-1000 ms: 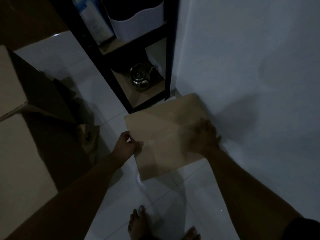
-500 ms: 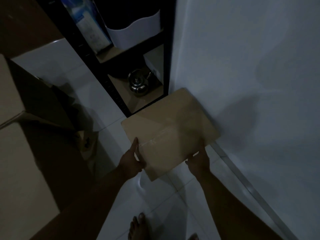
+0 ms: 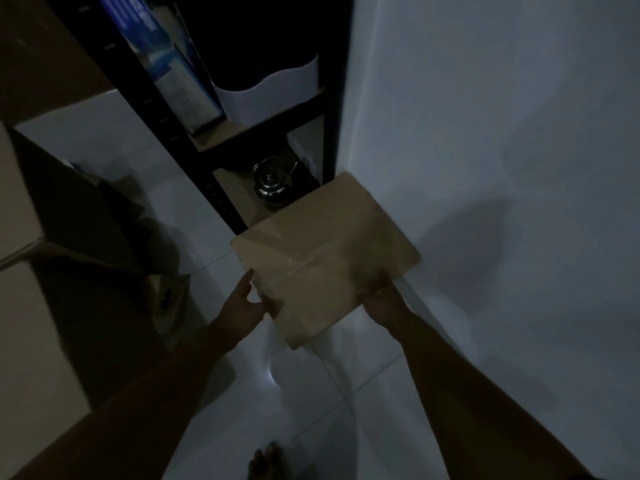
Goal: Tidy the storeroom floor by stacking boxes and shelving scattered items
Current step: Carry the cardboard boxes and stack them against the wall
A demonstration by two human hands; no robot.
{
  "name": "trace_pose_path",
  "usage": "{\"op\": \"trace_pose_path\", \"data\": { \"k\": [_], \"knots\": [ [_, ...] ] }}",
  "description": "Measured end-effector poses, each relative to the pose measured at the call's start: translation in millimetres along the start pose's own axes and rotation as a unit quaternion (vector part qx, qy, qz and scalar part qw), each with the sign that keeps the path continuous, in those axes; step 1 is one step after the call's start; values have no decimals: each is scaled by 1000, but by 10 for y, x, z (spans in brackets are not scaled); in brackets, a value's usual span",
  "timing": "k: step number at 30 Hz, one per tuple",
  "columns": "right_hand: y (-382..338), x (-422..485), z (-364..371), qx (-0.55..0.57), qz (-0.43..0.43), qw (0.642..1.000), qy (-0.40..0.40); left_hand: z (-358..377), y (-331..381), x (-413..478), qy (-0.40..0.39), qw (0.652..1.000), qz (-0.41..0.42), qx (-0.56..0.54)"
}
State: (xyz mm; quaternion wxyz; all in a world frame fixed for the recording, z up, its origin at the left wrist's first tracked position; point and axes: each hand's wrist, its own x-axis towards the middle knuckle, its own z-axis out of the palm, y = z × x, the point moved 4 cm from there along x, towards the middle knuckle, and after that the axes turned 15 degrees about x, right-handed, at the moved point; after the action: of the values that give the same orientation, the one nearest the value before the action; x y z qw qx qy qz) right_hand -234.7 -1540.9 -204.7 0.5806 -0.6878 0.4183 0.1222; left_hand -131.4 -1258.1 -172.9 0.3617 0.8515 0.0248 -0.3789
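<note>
A taped brown cardboard box (image 3: 322, 251) is held above the white tiled floor, close to the white wall and in front of the black shelf's foot. My left hand (image 3: 244, 301) grips its near left edge, thumb on top. My right hand (image 3: 382, 299) holds the near right edge from beneath, fingers hidden under the box. The room is dim.
A black metal shelf unit (image 3: 214, 188) stands behind the box, with a steel kettle (image 3: 272, 183) on its lowest board and a white tub (image 3: 266, 95) above. Large cardboard boxes (image 3: 31, 306) are stacked at the left. The white wall (image 3: 502, 168) runs along the right.
My right hand slid from the top of the box to its near right edge. The box has come up off the floor and nearer the shelf.
</note>
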Motion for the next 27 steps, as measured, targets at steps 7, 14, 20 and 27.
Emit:
{"op": "trace_pose_path", "data": {
  "k": [7,14,20,27],
  "knots": [
    [-563,-905,-276,-71,-37,996,49,-340,374,-709,29,998,4,56],
    [-1244,-2254,-508,-135,-49,989,13,-785,879,-1981,60,970,65,225],
    [-1542,-3399,-717,-236,-67,969,-18,-1082,1025,-3299,55,945,89,310],
    [-1674,-4371,-794,-267,-122,953,-71,-1282,758,-4626,115,963,33,241]
  ]
}}
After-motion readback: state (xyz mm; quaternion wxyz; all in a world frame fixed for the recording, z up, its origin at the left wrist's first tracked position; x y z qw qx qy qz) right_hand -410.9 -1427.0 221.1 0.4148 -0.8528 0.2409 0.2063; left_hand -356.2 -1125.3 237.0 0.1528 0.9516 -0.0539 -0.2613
